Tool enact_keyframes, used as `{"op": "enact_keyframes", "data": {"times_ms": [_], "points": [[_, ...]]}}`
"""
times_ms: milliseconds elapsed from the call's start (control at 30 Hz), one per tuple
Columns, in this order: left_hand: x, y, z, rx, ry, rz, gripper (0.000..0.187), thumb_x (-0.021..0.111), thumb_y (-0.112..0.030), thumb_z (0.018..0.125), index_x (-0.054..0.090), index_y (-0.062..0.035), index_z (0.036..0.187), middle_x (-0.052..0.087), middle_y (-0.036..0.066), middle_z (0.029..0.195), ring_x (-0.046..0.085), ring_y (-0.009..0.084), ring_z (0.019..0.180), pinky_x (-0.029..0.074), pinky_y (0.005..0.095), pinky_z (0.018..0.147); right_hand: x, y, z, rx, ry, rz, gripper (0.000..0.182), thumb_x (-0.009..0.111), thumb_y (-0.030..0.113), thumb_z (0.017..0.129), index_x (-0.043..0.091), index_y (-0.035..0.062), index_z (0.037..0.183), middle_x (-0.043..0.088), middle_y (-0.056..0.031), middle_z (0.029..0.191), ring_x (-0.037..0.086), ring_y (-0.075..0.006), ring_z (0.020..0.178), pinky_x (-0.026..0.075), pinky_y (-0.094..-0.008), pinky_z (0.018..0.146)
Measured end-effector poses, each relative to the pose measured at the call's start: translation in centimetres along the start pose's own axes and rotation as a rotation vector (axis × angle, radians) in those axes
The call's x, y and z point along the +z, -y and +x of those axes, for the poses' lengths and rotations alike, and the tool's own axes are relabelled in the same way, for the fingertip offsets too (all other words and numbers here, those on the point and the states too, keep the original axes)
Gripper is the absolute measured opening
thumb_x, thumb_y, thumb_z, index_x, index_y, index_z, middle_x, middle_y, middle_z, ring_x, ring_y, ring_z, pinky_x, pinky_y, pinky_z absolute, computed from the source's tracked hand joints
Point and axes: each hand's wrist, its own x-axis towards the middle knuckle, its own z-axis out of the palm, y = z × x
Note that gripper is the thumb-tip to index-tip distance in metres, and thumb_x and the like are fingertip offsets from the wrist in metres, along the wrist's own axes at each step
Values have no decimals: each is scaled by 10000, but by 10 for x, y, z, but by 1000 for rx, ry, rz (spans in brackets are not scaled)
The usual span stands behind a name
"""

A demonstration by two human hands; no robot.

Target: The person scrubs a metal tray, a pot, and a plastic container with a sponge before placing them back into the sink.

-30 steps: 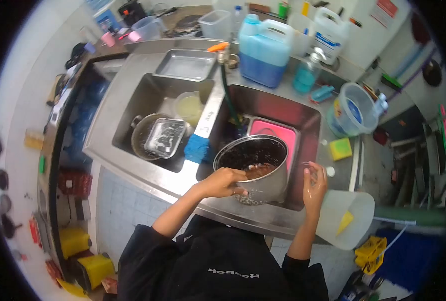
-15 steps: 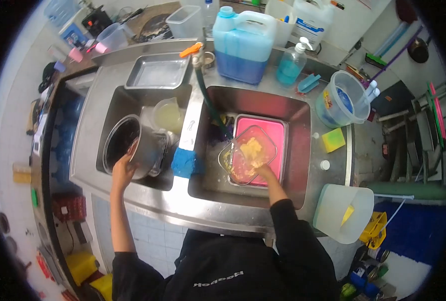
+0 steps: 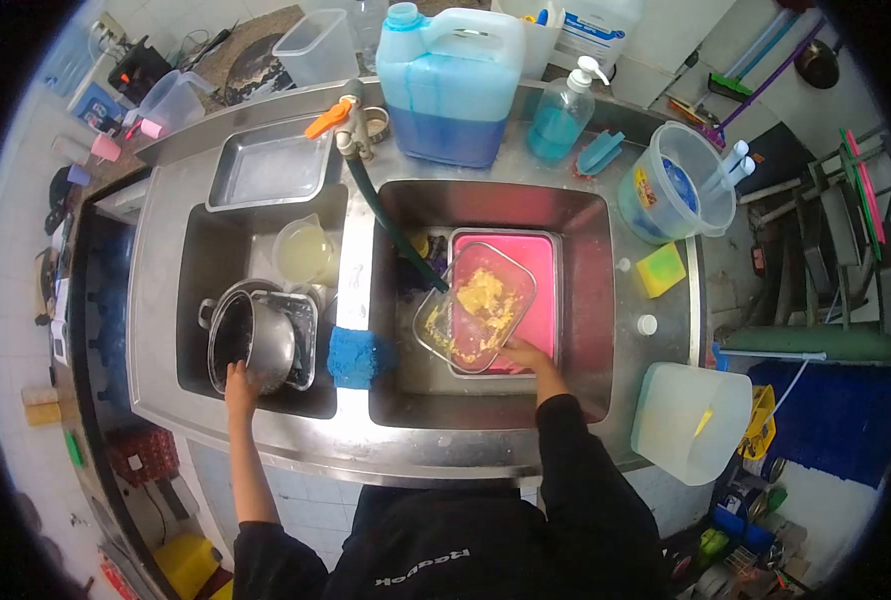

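My left hand (image 3: pixel 240 385) is closed on the near rim of a steel pot (image 3: pixel 271 345), which leans in the left basin beside a metal tray. In the right basin my right hand (image 3: pixel 527 362) grips the near right corner of a clear container (image 3: pixel 478 305) with yellow food scraps in it. The container is tilted above a pink-filled tray (image 3: pixel 542 290). A green hose (image 3: pixel 385 215) hangs down to the container's left edge. A pitcher (image 3: pixel 303 252) with pale liquid stands behind the pot.
A blue cloth (image 3: pixel 353 357) lies over the divider. Behind the basins are a metal tray (image 3: pixel 270 168), a large blue jug (image 3: pixel 450 90) and a pump bottle (image 3: pixel 562 115). At right are a bucket (image 3: pixel 665 190), a yellow sponge (image 3: pixel 660 270) and a plastic tub (image 3: pixel 690 420).
The pot is lower in the left basin and my left hand has moved down with it. The container has turned slightly, still in my right hand. The whole view has shifted.
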Motion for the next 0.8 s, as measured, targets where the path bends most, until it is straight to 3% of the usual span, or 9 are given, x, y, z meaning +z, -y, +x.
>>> {"op": "enact_keyframes", "data": {"times_ms": [33,67,167,300,500,533,633,733,800], "points": [[-5,-9,-2,-49,7,7,477,694,-200,709,484,-20,1098,486,196,1067,524,403,944,447,437,782,-17,-2,-5,2,111,-127,483,597,223,833,399,-33,1191,527,-165,1104,597,-274,855,527,-426,708],[-22,-23,-2,-75,80,-25,500,685,-197,726,447,-41,1138,465,176,1057,510,406,940,438,430,799,-46,-78,81,-275,-68,-298,500,637,208,798,411,-36,1171,498,-169,1128,552,-313,955,489,-412,777],[-40,-47,-13,34,-175,-78,464,676,-171,736,460,-44,1126,463,171,1058,511,372,947,429,419,809,-42,-47,24,-94,-980,-695,416,559,170,826,446,-9,1184,486,-191,1112,526,-367,983,467,-413,839],[-61,-86,-34,-54,-209,-238,340,653,-135,775,504,-28,1061,482,149,1022,537,290,912,436,371,790,-37,-48,35,77,-961,-588,270,482,106,847,491,-19,1086,449,-200,1140,521,-342,1010,495,-398,814],[-83,-155,-67,16,-251,-440,211,616,-79,803,545,-1,986,524,118,892,566,234,804,453,315,733,-45,-64,63,205,-1180,-528,198,409,124,877,543,-16,915,632,-156,836,648,-303,717,550,-380,586],[-83,-170,-71,34,-277,-484,175,606,-63,810,557,7,963,529,109,851,569,214,771,465,301,703,-43,-68,59,22,-1256,-559,208,421,119,872,571,-25,867,647,-154,736,655,-304,651,549,-374,557],[-83,-212,-81,42,-208,-617,149,603,-63,812,567,7,939,532,105,858,567,197,760,474,288,683,-45,-59,54,207,-973,-601,222,416,98,870,597,-28,890,644,-172,867,655,-291,770,549,-368,639],[-75,-242,-89,78,-151,-625,112,597,-43,804,585,-2,907,540,99,843,564,188,754,475,278,677,-47,-57,49,285,-916,-565,221,489,149,846,614,5,959,619,-169,997,622,-300,915,530,-386,739],[-67,-252,-92,108,-114,-673,100,604,-37,796,587,-8,891,548,101,849,565,188,747,474,280,669,-55,-51,29,300,-722,-576,256,570,209,802,618,54,1000,588,-153,1082,579,-307,1003,503,-407,800]]}}
